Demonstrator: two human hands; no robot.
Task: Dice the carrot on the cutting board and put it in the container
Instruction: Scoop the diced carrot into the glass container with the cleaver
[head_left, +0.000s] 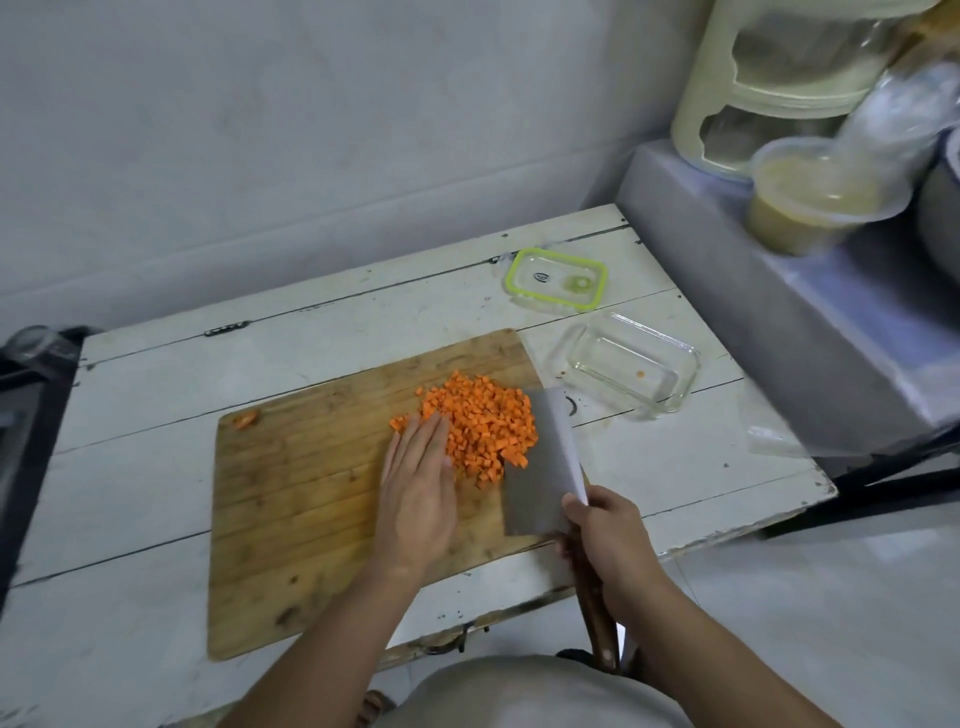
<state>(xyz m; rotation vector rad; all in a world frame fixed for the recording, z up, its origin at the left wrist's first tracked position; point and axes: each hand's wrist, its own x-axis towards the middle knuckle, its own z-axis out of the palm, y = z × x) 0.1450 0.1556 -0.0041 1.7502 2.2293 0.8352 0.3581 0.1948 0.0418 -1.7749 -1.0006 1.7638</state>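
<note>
Looking down from the head camera, I see the diced carrot (480, 428) heaped on the right part of the wooden cutting board (291, 499), which lies on a white plank table (156, 374). My left hand (418, 499) lies flat with its fingers straight and together, their tips pressed against the left side of the heap. My right hand (605, 530) is wrapped round the handle of a cleaver (540, 467), whose broad blade stands on the board, tilted, touching the right side of the heap, so the dice sit between hand and blade. One carrot scrap (245, 420) rests at the board's far left corner. Just right of the board stands the glass container (631, 364) with a single orange bit inside. Its green-rimmed lid (556, 279) lies farther back on the table.
</note>
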